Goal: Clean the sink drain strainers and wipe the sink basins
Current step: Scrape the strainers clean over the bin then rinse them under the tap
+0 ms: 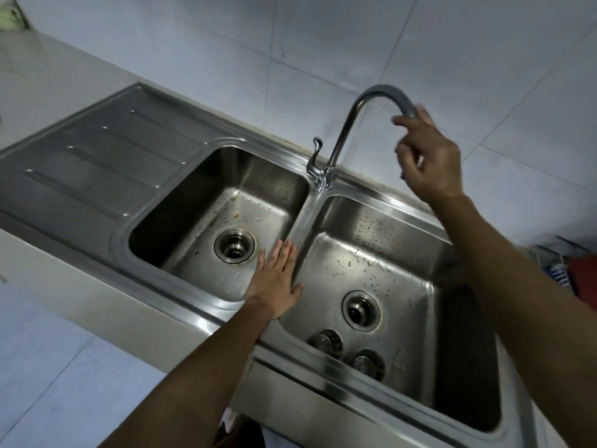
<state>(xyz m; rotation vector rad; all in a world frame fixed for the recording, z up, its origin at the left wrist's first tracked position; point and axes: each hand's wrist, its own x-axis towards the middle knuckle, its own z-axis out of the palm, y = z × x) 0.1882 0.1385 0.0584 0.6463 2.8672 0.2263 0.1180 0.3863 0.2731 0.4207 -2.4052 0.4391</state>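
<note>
While the knobbed strainer [326, 342] and the perforated strainer [366, 363] lie loose on the floor of the right basin [403, 286], below and to the right of the left hand [274, 279] and hard against the near wall, both drains stand open. The left hand lies flat on the divider [303, 221] between the basins, fingers straight and pressed together, thumb hanging over the right basin's side. Just beyond its thumb is the right drain [361, 310]; just left of its fingertips is the left drain [234, 245], in the left basin [190, 240], whose floor shows brownish specks.

Farther off, the right hand [426, 156] holds the tip of the faucet spout [355, 124], fingers curled about it, index hooked over the end. No water appears to run. The step looks like aiming the spout. It should be swung gently by the tip until it stands over the strainers, and the lever [318, 147], left of the right hand, opened only then, so the stream does not land on the divider and splash.

Room is good: the spout arcs well above the left hand, and the drainboard [97, 156] far to its left offers a flat landing. The near rim is the edge to mind.
</note>
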